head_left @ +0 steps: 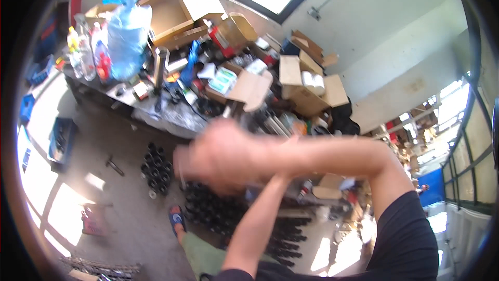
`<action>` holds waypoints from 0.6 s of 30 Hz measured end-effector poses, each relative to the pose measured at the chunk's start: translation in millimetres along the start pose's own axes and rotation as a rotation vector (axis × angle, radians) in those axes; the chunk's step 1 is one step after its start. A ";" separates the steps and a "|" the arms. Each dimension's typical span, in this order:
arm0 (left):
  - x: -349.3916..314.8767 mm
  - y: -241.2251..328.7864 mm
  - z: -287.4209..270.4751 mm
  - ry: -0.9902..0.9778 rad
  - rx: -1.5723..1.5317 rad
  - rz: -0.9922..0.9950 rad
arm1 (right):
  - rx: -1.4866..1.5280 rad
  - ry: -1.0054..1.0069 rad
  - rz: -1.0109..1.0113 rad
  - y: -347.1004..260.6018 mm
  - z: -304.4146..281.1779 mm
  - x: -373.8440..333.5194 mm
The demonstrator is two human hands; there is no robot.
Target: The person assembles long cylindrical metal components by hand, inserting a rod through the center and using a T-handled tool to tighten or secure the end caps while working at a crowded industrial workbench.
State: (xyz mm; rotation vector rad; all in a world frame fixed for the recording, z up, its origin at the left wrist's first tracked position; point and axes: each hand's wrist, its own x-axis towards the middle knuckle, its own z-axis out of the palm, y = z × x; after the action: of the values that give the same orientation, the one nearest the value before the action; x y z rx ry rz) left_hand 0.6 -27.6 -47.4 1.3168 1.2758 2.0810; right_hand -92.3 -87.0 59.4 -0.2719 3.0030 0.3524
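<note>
My right arm reaches across in front of me, and my right hand [221, 151] is smeared by motion, so its fingers cannot be made out. A pale blurred edge shows at its left side; whether it holds something is unclear. My left forearm [252, 229] rises from the lower edge and meets the right forearm near the wrist. The left hand's fingers are lost in the blur there. Below the hands, rows of black cylindrical parts [208, 208] lie on the floor. A smaller cluster of black round parts [156, 169] stands to their left.
A cluttered workbench [171, 120] runs along the wall, with open cardboard boxes [306, 94], plastic bottles [86, 57] and a blue plastic bag [127, 39]. On the floor are a hammer-like tool [114, 165], a dark blue crate [62, 143] and a sandalled foot [177, 218].
</note>
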 end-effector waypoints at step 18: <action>-1.6 -8.3 22.4 -0.111 -0.254 0.000 | 0.088 0.522 0.409 -13.3 -0.1 -6.9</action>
State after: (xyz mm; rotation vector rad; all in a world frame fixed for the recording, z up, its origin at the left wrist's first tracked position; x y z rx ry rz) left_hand 19.3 -13.3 -51.7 1.2965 0.9305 2.0590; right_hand -83.0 -98.6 57.5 0.3184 3.5703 0.2016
